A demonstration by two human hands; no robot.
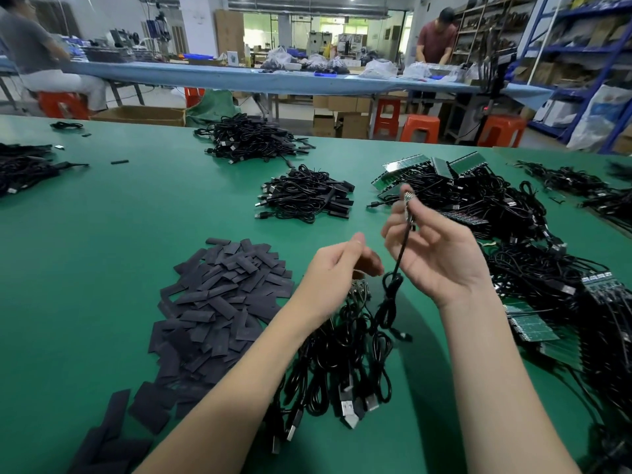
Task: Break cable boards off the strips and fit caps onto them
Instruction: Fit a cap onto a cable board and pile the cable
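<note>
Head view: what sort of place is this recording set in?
Most likely a small electronics assembly workshop. The green worktable carries piles of black cables, a heap of dark caps and green board strips; storage shelving lines the far wall.

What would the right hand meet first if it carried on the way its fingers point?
Probably the tangled heap of black cables with green circuit-board strips beyond the right hand, which holds a black cable with a small board end upright; depth is unclear.
</note>
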